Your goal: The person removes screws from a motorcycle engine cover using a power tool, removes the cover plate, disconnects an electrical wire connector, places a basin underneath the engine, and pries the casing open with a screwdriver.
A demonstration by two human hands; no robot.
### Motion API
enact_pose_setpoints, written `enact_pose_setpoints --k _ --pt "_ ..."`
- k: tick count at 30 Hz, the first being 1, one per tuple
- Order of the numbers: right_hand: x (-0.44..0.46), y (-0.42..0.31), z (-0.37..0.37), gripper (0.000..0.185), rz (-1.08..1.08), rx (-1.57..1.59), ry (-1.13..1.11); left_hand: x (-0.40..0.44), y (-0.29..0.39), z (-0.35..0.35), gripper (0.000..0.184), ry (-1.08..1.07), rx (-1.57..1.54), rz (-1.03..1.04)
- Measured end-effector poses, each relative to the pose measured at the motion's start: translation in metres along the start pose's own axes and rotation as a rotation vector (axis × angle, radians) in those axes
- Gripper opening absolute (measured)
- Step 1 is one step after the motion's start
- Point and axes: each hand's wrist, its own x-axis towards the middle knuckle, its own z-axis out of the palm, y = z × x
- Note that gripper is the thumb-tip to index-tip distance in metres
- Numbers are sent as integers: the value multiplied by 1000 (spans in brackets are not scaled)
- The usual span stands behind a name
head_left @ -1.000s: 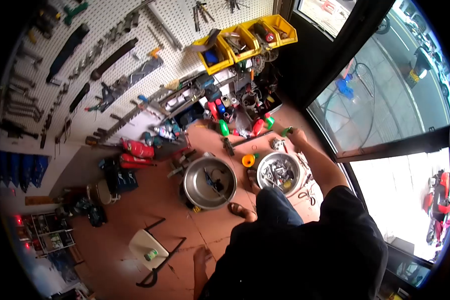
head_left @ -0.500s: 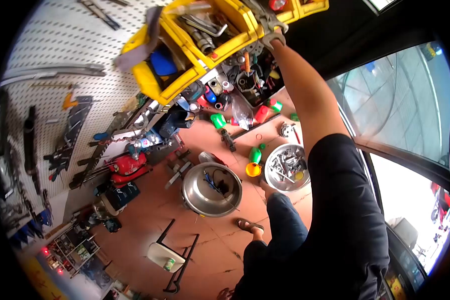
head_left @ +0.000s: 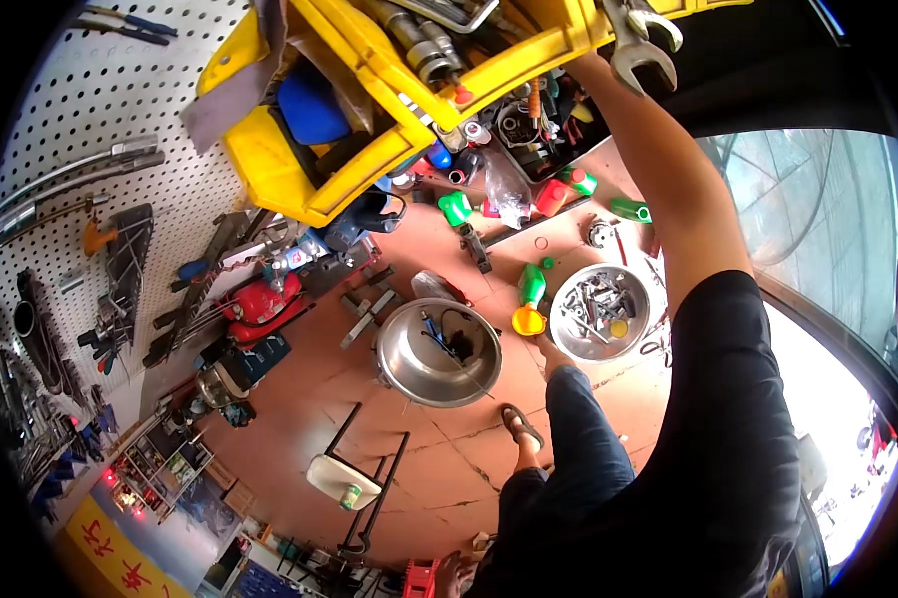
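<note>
My right forearm [head_left: 658,164] reaches up to the yellow parts bins [head_left: 394,159] at the top. The wrist passes behind the front bin's rim and the open-end wrenches [head_left: 640,62], so the fingers are hidden. Whether that hand grips the wrenches cannot be seen. Sockets [head_left: 424,50] and a bent metal key lie in the middle bin, and a blue object [head_left: 311,105] sits in the left one. Low in the view, beside my body, my left hand [head_left: 454,573] is partly visible, its fingers too dark and small to make out.
A steel bowl [head_left: 394,349] with a dark cable stands on the tiled floor, near another bowl [head_left: 569,334] of metal parts. Green bottles and an orange funnel cap [head_left: 529,320] lie close by. A small stool [head_left: 331,478] stands lower left. Tools hang on the pegboard [head_left: 200,60].
The bins and wrenches appear larger and closer, as the view has shifted. My right wrist is now more covered by the bin's rim. My left hand has come into view at the bottom.
</note>
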Motion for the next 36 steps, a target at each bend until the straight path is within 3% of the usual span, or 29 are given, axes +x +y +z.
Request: enact_pose_setpoints --k 7,10,12,13,16,18,20,21,23,26,27,28,30,32,33,36 --pt "5 -6 -4 29 -13 38 22 -5 3 -7 26 -66 -54 43" --pt "5 -11 -11 28 -19 87 44 63 -50 -51 40 -270 -311 9" --pt "4 -16 -24 27 -22 131 79 27 -26 -23 37 -42 -52 79" --pt "3 -18 -36 27 -23 167 99 10 -16 -13 36 -39 -84 117" --pt "-34 -27 -85 26 -23 356 166 22 -20 -20 38 -103 -133 92" --pt "-92 -21 -116 28 -18 654 86 24 -6 -12 34 -127 -114 103" --pt "-164 28 -127 25 -94 397 1 48 6 -4 29 -125 38 242" --pt "-215 46 -136 23 -13 210 -138 46 24 4 28 -128 47 315" --pt "-331 122 -125 19 -276 112 -148 34 64 22 28 -165 59 445" --pt "-526 85 -168 20 -4 43 -650 30 106 40 26 -297 53 681" --pt "-541 24 -221 21 47 289 -882 21 115 45 26 -351 110 780" --pt "-578 27 -224 23 -126 391 -909 11 124 51 25 -409 170 883" --pt "-617 -12 -257 24 -235 438 -861 24 129 62 26 -344 503 1255" --pt "-641 -51 -297 22 -312 456 -790 -13 126 69 29 -487 610 1406" --pt "-651 -51 -304 23 -321 457 -780 29 120 78 29 -616 590 1505" --pt "-679 -51 -353 28 -150 456 -798 -34 88 69 29 -643 700 1576"
